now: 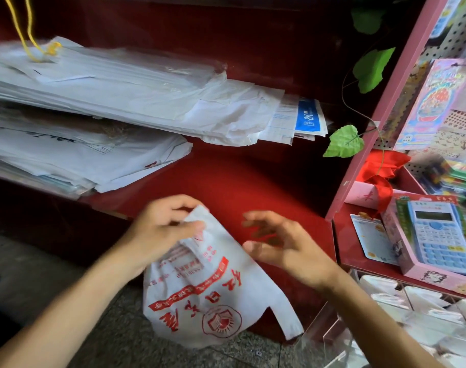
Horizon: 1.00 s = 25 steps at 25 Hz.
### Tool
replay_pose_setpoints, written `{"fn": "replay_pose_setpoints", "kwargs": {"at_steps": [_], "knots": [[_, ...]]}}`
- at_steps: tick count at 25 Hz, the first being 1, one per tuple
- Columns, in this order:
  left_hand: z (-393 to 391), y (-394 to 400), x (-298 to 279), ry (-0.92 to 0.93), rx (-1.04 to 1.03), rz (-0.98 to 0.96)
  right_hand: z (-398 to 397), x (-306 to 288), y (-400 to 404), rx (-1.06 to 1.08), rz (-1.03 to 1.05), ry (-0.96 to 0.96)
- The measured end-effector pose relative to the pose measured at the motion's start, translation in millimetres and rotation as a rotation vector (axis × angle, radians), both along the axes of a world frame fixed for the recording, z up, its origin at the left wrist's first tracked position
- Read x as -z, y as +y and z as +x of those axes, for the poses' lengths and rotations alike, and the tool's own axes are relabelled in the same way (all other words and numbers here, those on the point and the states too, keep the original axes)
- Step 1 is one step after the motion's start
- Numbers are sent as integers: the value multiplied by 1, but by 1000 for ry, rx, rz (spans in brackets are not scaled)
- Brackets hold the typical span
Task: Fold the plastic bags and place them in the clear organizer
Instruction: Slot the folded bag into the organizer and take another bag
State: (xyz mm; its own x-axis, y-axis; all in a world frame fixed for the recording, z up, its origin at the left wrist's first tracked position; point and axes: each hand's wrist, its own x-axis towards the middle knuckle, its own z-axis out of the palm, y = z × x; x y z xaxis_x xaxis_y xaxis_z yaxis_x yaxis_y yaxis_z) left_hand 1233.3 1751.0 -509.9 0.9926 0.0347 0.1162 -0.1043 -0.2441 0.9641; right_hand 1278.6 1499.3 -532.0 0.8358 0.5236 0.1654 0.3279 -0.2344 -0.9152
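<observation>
A white plastic bag [216, 296] with red print hangs in front of the red counter, its handles trailing down to the right. My left hand [164, 227] pinches the bag's upper corner between thumb and fingers. My right hand [285, 245] hovers just right of the bag, fingers spread and blurred, holding nothing. The clear organizer [386, 322] sits at lower right, and several folded white bags lie in its compartments.
Stacks of flat plastic bags and paper [125, 94] lie on the red counter [242, 181] at the left. A pink shelf [380, 107] at the right holds a boxed calculator [439, 235], stickers and a red bow. Green leaves hang beside it.
</observation>
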Motion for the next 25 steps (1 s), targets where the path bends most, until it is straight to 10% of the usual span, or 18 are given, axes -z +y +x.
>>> {"fn": "replay_pose_setpoints", "kwargs": {"at_steps": [5,10,14,20,25], "knots": [[-1,-24,0,-80,131,47,-9,-6,28,-82,9,92],[7,12,21,96,255,483,-1,-12,-1,94,268,299],[10,25,24,117,148,366,12,-7,-26,263,164,367],[7,3,16,27,203,346,7,-2,-15,256,-192,-309],[5,-7,13,-39,215,278,1,-3,1,-35,-328,-299]]}}
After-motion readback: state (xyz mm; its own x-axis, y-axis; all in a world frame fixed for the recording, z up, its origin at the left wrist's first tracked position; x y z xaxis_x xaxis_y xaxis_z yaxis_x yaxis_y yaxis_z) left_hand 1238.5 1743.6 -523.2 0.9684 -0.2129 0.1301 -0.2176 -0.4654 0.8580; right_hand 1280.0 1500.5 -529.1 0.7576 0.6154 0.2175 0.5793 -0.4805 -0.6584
